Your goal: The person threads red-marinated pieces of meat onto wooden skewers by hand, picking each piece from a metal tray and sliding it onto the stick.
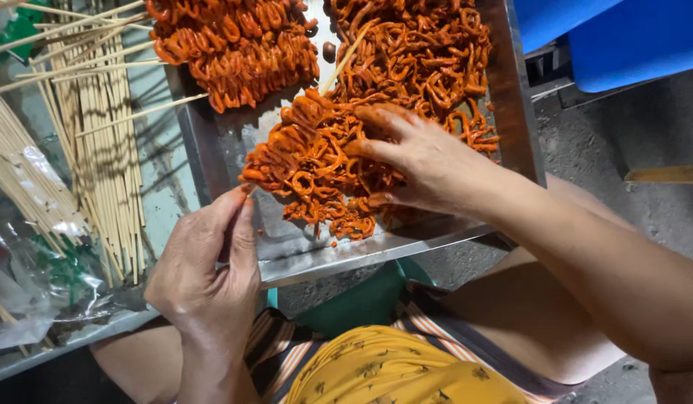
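My left hand point(208, 273) is pinched shut on the end of a thin bamboo skewer at the near-left edge of a metal tray point(301, 251). The skewer runs into a row of orange marinated coiled meat pieces point(309, 168) lying on the tray. My right hand point(417, 161), smeared with orange sauce, rests on that meat pile, fingers spread and pressing into the pieces. Two more heaps of the same orange meat lie further back: one at the far left point(234, 45), one at the far right point(414, 49), with a skewer stick poking out of it.
Many bare bamboo skewers point(99, 142) lie on the table to the left, beside clear plastic bags point(32, 277). A blue plastic object point(631, 37) stands at the upper right above a grey floor. My lap, in yellow and striped cloth, is below the tray.
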